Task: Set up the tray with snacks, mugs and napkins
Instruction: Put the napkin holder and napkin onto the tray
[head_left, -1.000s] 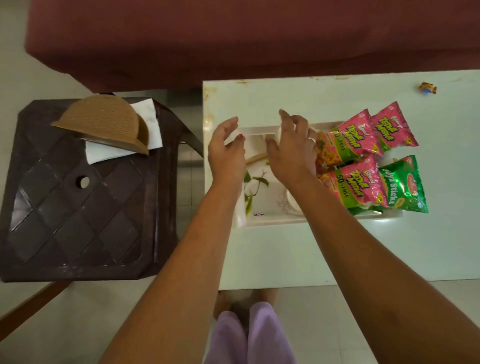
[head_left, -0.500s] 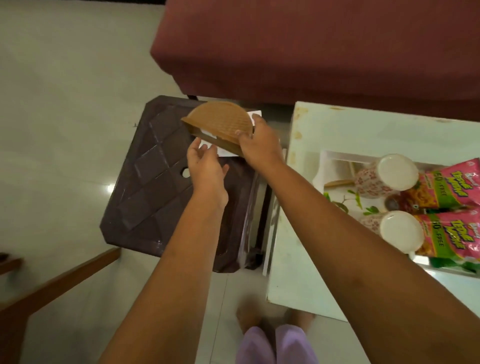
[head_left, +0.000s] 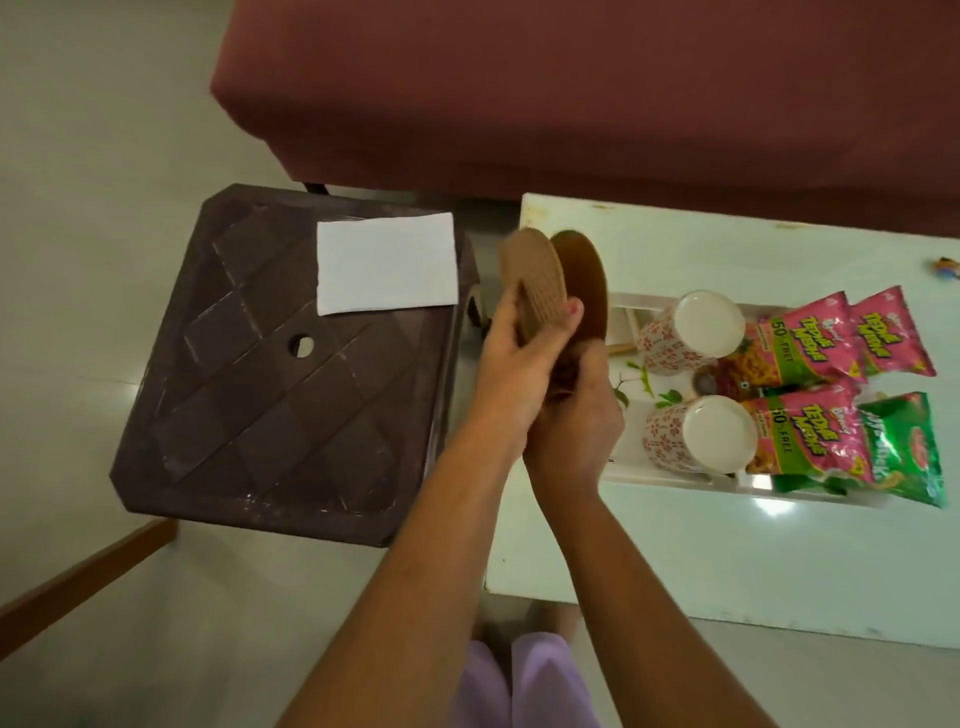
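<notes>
Napkin holder (head_left: 540, 280) is gripped by left hand (head_left: 511, 371) and right hand (head_left: 576, 431), panels upright; tray (head_left: 665, 477) lies just right, napkin (head_left: 387, 270) well left on stool (head_left: 249, 395).

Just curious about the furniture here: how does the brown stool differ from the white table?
The brown stool has a dark, diamond-patterned top with a centre hole; the white table is plain and glossy. The stool bears only a white napkin; the table bears the tray with mugs and snack packets. Both are flat-topped and stand side by side.
</notes>
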